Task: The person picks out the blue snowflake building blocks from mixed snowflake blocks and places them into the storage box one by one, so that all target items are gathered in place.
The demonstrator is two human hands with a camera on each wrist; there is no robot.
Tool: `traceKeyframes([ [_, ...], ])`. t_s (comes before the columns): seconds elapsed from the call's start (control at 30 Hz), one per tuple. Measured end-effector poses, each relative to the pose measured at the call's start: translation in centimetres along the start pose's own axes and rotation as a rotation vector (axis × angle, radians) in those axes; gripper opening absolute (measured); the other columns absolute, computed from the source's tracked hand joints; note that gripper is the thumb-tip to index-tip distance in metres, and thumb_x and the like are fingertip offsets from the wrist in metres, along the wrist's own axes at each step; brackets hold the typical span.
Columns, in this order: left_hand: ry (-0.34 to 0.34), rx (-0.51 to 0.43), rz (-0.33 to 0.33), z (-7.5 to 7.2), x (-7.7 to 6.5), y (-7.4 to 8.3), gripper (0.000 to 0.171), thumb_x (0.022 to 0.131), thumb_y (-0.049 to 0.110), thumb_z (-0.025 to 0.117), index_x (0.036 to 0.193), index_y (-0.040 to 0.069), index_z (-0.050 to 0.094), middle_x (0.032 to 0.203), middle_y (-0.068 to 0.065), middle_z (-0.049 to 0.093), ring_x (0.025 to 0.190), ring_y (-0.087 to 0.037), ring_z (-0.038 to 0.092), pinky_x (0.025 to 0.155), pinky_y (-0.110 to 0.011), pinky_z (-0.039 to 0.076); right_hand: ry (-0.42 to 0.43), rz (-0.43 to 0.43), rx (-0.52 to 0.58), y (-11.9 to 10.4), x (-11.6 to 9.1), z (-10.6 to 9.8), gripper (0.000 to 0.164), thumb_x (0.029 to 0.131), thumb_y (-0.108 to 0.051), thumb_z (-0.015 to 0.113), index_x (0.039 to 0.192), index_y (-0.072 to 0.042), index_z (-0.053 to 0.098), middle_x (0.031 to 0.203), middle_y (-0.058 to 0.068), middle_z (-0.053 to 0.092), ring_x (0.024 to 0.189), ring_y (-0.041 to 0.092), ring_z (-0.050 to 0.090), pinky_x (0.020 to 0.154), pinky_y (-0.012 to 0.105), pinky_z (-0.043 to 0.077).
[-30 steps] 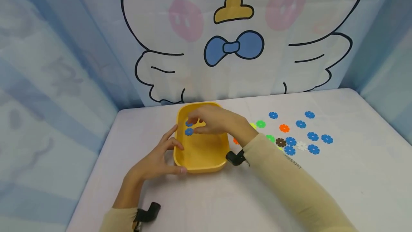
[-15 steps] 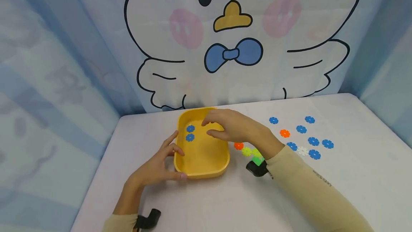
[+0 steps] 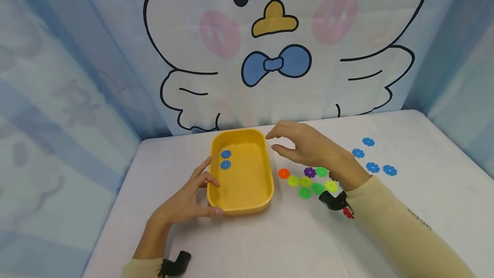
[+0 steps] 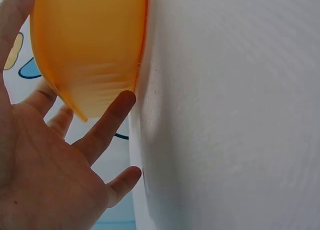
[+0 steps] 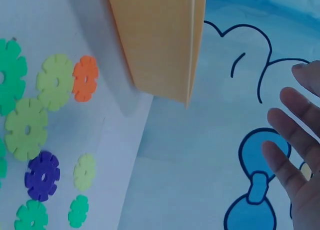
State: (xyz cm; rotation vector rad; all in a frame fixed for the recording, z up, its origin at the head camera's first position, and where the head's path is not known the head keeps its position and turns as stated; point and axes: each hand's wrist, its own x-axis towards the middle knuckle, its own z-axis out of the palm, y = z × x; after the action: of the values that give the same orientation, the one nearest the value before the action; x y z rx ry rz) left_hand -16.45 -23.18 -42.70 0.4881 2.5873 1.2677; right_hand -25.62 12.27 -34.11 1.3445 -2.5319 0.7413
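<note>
On the white table (image 3: 266, 248), near its far edge, stands the yellow tray (image 3: 243, 185), and your left hand (image 3: 185, 196) grips it from the left: your fingers are at the rim there, and your thumb touches the near left corner. Inside the tray, two blue discs (image 3: 225, 164), shaped like flowers, lie one behind the other toward the left wall. Your right hand (image 3: 302, 143) hovers just beside the tray's far right part; its fingers are relaxed and the thumb is apart from them, so this hand is free. To the right of the tray you see more discs: an orange disc (image 3: 284, 173) is nearest, then come yellow-green discs (image 3: 293, 181), green discs (image 3: 305, 192) and a purple disc (image 3: 309, 172). Close to your right sleeve (image 3: 401, 226) lies a red disc (image 3: 348, 213), partly hidden; beyond your forearm lie four more blue discs (image 3: 372, 167).
</note>
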Motion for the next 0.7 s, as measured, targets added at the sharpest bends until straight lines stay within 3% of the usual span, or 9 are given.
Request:
traceKeyframes([
  [0.2,-0.007,-0.004,-0.003,0.0,0.2,0.0,0.056,0.075,0.042,0.091,0.114,0.022,0.056,0.173,0.005,0.0,0.131,-0.031,0.052,0.112,-0.063,0.04,0.004,0.016,-0.031,0.9,-1.7,-0.8,0.026,0.094,-0.013,0.076,0.119,-0.013,0.071,0.115,-0.002,0.069,0.108,0.016,0.065,0.095,0.037,0.058],
  [0.5,-0.005,0.004,-0.001,0.2,0.4,0.1,0.057,0.075,0.044,0.09,0.115,0.022,0.056,0.173,0.006,0.0,0.134,-0.032,0.05,0.112,-0.064,0.039,-0.004,0.117,-0.098,2.1,-5.0,-2.0,0.028,0.093,-0.017,0.078,0.12,-0.016,0.07,0.116,-0.004,0.069,0.109,0.017,0.066,0.092,0.04,0.059],
  [0.7,0.003,0.002,0.02,0.1,0.1,0.0,0.057,0.076,0.042,0.09,0.116,0.02,0.056,0.173,0.004,0.001,0.134,-0.033,0.05,0.111,-0.065,0.04,0.054,0.096,-0.108,3.7,-7.5,-2.5,0.03,0.088,-0.008,0.08,0.117,-0.014,0.071,0.112,-0.004,0.07,0.101,0.015,0.066,0.084,0.041,0.061],
])
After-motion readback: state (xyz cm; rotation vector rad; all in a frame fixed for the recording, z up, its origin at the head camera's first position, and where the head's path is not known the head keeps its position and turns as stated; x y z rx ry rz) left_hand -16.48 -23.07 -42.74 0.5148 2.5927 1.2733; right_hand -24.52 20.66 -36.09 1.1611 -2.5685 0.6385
